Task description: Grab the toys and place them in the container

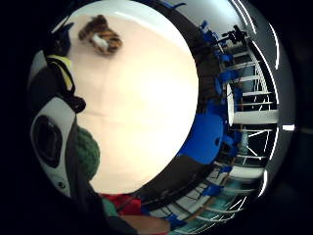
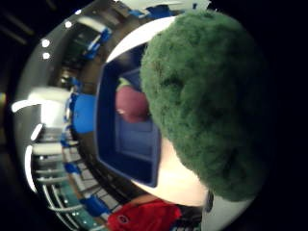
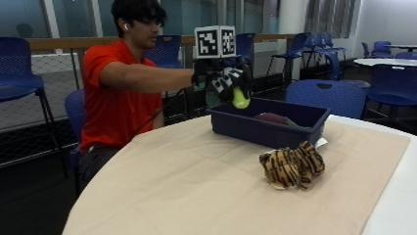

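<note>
My gloved right hand is raised over the left end of the dark blue container and grips a fuzzy green plush toy. In the thumb side palm view that green toy lies close against the palm, above the container. A maroon toy lies inside the container, and it shows over the rim in the outside view. A striped tiger plush lies on the beige table in front of the container. It also shows on the tabletop in the little finger side palm view.
The person in a red shirt sits at the table's far left side. A blue chair stands right behind the container, and several more stand farther back. A white slip pokes out beside the container's right corner.
</note>
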The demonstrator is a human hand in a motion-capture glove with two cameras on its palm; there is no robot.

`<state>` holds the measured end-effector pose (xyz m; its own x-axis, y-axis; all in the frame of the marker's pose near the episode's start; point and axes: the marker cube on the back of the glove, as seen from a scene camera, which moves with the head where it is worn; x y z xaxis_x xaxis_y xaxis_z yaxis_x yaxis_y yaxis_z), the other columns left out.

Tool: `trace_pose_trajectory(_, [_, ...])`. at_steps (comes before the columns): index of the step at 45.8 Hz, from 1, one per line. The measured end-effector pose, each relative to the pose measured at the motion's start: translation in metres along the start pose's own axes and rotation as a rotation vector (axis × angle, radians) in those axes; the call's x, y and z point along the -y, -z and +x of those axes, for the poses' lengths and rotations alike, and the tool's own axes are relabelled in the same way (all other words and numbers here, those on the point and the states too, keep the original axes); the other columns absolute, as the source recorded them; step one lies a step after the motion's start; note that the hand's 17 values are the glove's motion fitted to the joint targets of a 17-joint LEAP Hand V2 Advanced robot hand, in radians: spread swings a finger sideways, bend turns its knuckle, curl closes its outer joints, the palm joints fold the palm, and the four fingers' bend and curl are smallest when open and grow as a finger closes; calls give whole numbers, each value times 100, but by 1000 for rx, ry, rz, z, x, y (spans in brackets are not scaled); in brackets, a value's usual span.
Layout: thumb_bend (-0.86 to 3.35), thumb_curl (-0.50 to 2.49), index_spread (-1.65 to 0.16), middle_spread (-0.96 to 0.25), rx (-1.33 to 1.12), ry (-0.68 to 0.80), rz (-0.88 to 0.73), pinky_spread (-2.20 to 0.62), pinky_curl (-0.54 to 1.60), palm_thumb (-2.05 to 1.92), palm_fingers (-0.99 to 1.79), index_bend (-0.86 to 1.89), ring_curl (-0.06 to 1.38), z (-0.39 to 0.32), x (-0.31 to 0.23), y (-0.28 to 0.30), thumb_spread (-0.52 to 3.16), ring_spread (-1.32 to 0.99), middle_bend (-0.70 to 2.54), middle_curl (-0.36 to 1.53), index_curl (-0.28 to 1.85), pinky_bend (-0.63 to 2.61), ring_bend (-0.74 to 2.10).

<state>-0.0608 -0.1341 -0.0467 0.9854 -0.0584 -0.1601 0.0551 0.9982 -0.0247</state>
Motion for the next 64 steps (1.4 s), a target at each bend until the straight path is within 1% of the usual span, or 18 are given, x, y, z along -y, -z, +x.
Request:
trace_pose_trajectory(5, [20,69,-47,-26,25,97,27,-45,38,69,92,17,48,-59,-2,23,87,-44,33,21,39,116,109])
trace_pose_trajectory(12, [17,74,-48,-26,34,173,45,-46,40,70,90,17,49,-132,-5,35,81,-45,28,22,42,114,107])
trace_pose_trajectory(21, [14,78,-49,-25,-8,212,21,-46,41,70,88,15,49,-191,-3,33,78,-46,23,24,44,114,107])
trace_pose_trajectory(23, [12,79,-50,-24,-32,217,6,-47,41,68,82,15,49,-195,-3,30,78,-46,19,24,45,113,104])
trace_pose_trajectory(24, [14,80,-50,-25,-44,218,-2,-46,42,70,88,16,50,-196,-2,28,77,-46,22,25,45,114,107])
trace_pose_trajectory(25, [10,78,-50,-23,-56,217,-14,-46,42,65,72,12,48,-197,-2,26,81,-45,11,22,44,115,102])
trace_pose_trajectory(27, [8,76,-47,-22,-69,205,-47,-46,44,59,61,11,50,-195,0,21,91,-42,4,19,44,122,105])
trace_pose_trajectory(29, [6,74,-47,-21,-69,208,-81,-46,44,57,56,11,49,-188,3,16,96,-40,3,17,44,125,104])
trace_pose_trajectory(30, [1,71,-46,-20,-65,237,-95,-43,44,47,34,11,46,-182,4,14,101,-36,2,15,43,127,95])
trace_pose_trajectory(31, [-3,68,-44,-19,-56,290,-106,-38,46,42,10,8,46,-176,4,12,104,-32,9,17,43,127,87])
trace_pose_trajectory(33, [-6,64,-41,-15,-24,397,-122,-30,51,35,-18,3,46,-164,4,8,107,-24,13,19,41,136,78])
trace_pose_trajectory(34, [-7,62,-40,-13,-2,396,-126,-26,50,32,-23,2,44,-159,5,7,108,-21,14,19,39,139,72])
trace_pose_trajectory(37, [-11,55,-37,-9,75,244,-108,-16,47,17,-36,2,34,-149,12,4,109,-13,14,19,32,142,53])
trace_pose_trajectory(40, [-9,51,-35,-6,146,196,-58,-8,46,7,-37,4,30,-133,19,6,109,-7,12,19,29,144,44])
trace_pose_trajectory(43, [-8,47,-33,-5,152,148,-17,-3,45,0,-36,4,28,-108,30,6,108,-2,11,19,26,143,38])
trace_pose_trajectory(48, [-7,42,-32,-4,100,37,-2,3,43,-6,-33,6,26,-59,56,-3,107,2,12,19,23,140,31])
trace_pose_trajectory(55, [-6,37,-32,-4,22,-100,-27,9,40,-7,-30,9,25,0,95,-31,107,6,11,19,20,136,26])
trace_pose_trajectory(64, [-6,32,-33,-5,24,-199,-86,11,37,-6,-26,11,26,40,146,-83,106,8,11,19,19,131,21])
